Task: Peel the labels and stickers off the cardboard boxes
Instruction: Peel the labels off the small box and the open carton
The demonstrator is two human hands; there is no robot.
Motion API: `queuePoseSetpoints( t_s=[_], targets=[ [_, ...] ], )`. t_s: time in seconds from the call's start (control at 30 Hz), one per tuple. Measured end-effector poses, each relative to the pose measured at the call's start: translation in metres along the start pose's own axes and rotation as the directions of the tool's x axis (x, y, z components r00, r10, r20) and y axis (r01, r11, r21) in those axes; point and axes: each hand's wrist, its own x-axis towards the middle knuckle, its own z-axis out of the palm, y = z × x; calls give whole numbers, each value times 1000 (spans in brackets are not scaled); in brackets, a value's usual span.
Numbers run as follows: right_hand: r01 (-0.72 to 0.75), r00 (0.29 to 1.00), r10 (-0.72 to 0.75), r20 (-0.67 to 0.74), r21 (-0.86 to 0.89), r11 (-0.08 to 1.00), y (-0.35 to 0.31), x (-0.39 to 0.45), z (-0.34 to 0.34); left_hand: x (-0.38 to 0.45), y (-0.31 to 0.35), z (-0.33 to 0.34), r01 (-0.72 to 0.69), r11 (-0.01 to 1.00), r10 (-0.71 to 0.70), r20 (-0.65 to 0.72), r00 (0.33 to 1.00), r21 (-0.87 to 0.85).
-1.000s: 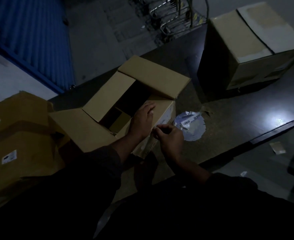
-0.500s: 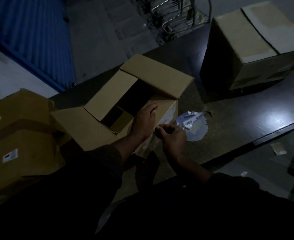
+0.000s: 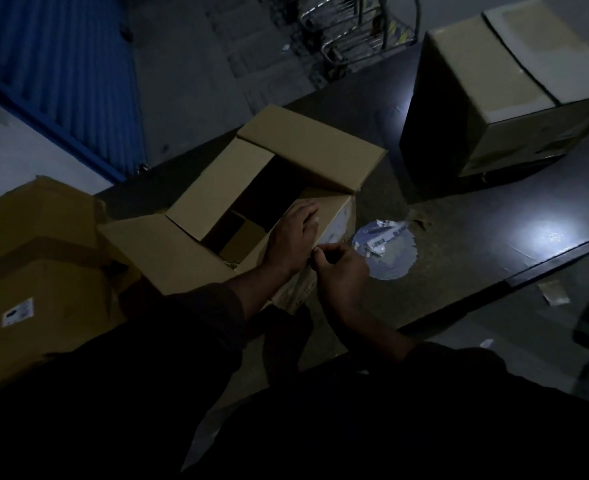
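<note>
An open cardboard box [image 3: 213, 199] with its flaps spread stands on a dark table [image 3: 459, 244] in dim light. My left hand [image 3: 293, 237] lies flat on the box's near top edge and holds it still. My right hand [image 3: 338, 271] has its fingertips pinched at the edge of a pale label [image 3: 334, 230] on the box's right side face. Whether a corner is lifted is hidden by the fingers. A crumpled pile of peeled labels [image 3: 383, 251] lies on the table just right of the box.
A closed, taped box [image 3: 514, 84] stands at the far right of the table. Stacked boxes [image 3: 33, 265] sit at the left, one with a small white sticker [image 3: 17, 311]. A metal cart [image 3: 355, 32] stands beyond the table. Paper scraps [image 3: 552, 292] lie on the floor.
Both hands stay on the box; the right hand's fingers work slightly at the label's edge. The view has shifted a little.
</note>
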Motion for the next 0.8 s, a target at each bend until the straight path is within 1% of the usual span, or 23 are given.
queuePoseSetpoints(
  t_s=[0.13, 0.2, 0.3, 0.37, 0.43, 0.47, 0.57, 0.63, 0.8],
  targets=[
    [-36, 999, 36, 1, -26, 999, -2, 2, 4, 2, -1, 0, -2, 1000, 3, -12, 1000, 18],
    [-46, 999, 45, -26, -50, 998, -5, 1, 6, 3, -1, -1, -10, 1000, 10, -19, 1000, 12],
    [-66, 998, 66, -15, -27, 997, -7, 3, 8, 4, -1, 0, -5, 1000, 5, -29, 1000, 2],
    [-140, 990, 140, 21, 5, 990, -4, 7, 8, 4, 1, -1, 4, 1000, -5, -32, 999, -8],
    [-261, 965, 257, 61, 70, 963, 3, 10, 6, 3, 1, 0, 7, 1000, -8, -35, 999, -20],
    [-284, 958, 277, 77, 92, 954, 5, 8, 4, 3, 2, 0, 13, 1000, -14, -34, 999, -23],
    [-178, 981, 171, 96, 75, 981, 10, 1, 1, 3, -1, 1, 39, 998, -41, -45, 998, -38],
    [-132, 987, 124, 99, 80, 988, 8, -2, -1, 3, -2, 0, 35, 998, -38, -54, 998, -47],
    [-102, 992, 94, 89, 87, 991, 1, -1, -3, 4, -2, 0, 17, 998, -20, -63, 998, -54]
  ],
)
